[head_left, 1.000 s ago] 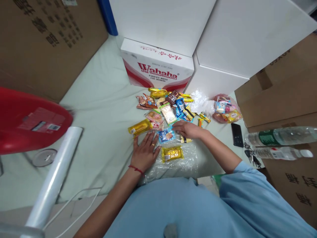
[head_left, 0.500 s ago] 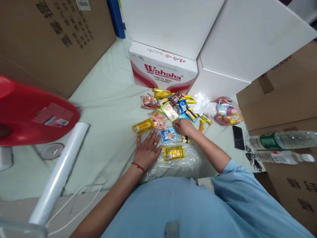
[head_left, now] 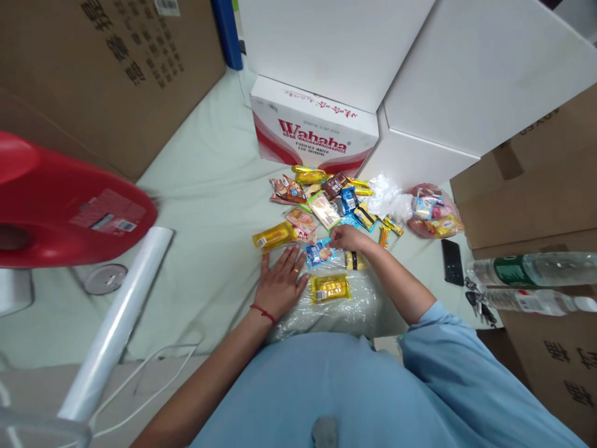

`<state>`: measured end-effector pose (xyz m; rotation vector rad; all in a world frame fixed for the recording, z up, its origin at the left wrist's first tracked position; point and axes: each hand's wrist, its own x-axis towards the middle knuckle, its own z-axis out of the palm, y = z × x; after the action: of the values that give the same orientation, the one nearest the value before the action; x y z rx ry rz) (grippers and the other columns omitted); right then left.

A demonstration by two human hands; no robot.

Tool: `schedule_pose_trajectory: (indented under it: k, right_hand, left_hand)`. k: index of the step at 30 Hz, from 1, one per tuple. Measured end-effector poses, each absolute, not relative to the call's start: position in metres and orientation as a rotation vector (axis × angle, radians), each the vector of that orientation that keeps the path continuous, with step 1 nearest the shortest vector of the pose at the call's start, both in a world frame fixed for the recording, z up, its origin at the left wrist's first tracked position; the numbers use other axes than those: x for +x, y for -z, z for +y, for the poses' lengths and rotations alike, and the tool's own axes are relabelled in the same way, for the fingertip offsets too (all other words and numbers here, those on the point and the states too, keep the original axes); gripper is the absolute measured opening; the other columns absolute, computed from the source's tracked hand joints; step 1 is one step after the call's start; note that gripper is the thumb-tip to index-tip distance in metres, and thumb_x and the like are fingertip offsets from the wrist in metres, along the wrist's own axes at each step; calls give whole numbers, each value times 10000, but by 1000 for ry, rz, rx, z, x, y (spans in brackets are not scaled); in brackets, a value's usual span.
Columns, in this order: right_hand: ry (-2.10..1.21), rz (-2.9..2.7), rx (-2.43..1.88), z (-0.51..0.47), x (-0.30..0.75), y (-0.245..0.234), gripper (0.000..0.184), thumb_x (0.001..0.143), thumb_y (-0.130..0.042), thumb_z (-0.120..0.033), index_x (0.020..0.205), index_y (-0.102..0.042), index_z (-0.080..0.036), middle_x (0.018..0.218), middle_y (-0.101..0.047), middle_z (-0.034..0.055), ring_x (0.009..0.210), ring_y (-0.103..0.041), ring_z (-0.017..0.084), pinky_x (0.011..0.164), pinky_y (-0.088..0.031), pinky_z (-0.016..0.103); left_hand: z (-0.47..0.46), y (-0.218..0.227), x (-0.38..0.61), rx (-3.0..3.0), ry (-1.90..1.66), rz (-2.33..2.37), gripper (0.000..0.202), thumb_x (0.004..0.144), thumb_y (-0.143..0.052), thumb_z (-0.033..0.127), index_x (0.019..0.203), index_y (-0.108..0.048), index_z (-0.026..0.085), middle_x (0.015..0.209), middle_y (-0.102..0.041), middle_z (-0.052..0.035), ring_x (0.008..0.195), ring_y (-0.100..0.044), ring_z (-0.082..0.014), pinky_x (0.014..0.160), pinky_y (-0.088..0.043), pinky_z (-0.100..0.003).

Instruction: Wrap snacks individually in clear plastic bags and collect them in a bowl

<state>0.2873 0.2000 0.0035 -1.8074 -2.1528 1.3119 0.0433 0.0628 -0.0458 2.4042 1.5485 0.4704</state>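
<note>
My left hand point(head_left: 278, 281) lies flat, fingers spread, on the pale sheet at the left edge of a clear plastic bag point(head_left: 298, 320). My right hand point(head_left: 351, 239) is closed, its fingertips pinching the upper corner of a blue snack packet point(head_left: 319, 254). On the plastic are a yellow snack packet point(head_left: 330, 289) and, partly behind my right wrist, a black-and-yellow packet point(head_left: 355, 261). Just beyond my left fingertips rests another yellow packet point(head_left: 274, 236), beside a pink one point(head_left: 301, 219). A pile of mixed snacks, with a cream-coloured packet point(head_left: 323, 210) on top, lies beyond my right hand.
A Wahaha carton point(head_left: 314, 134) stands behind the pile. To the right are a tied bag of snacks point(head_left: 433, 211), a phone point(head_left: 452, 262), keys point(head_left: 479, 305) and plastic bottles point(head_left: 536, 269). On the left are a red jug point(head_left: 69, 211) and a white roll point(head_left: 116, 323).
The blue packet's right end has tilted upward at my right fingertips. My left hand stays flat in place. The whole view has shifted slightly.
</note>
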Motion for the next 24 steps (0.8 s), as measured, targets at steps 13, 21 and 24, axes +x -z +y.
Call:
schedule_pose_trajectory:
  k: [13, 21, 24]
  right_hand:
    - [-569, -1704, -1770, 248, 350, -41, 279, 823, -685, -434, 967, -650, -197, 952, -692, 72, 826, -614, 226, 795, -512, 365]
    - [-491, -2677, -1074, 217, 280, -12, 372, 1047, -507, -318, 1351, -686, -200, 1391, -676, 134, 1313, -576, 286, 1169, -433, 448]
    - [-469, -2771, -1049, 218, 273, 4, 438, 1068, -470, -317, 1449, -638, -177, 1554, -574, 145, 1447, -489, 288, 1260, -342, 476]
  left_hand:
    - [63, 45, 44, 2401, -481, 1560, 570, 1076, -390, 431, 1622, -418, 269, 1695, -376, -116, 1567, -398, -306, 1313, 4, -667]
    - [62, 46, 43, 2421, -463, 1556, 578, 1081, -375, 438, 1628, -403, 252, 1703, -361, -116, 1576, -383, -298, 1311, 35, -666]
    - [63, 47, 43, 2419, -462, 1540, 584, 1080, -376, 442, 1631, -397, 249, 1702, -365, -121, 1577, -381, -303, 1308, 24, -675]
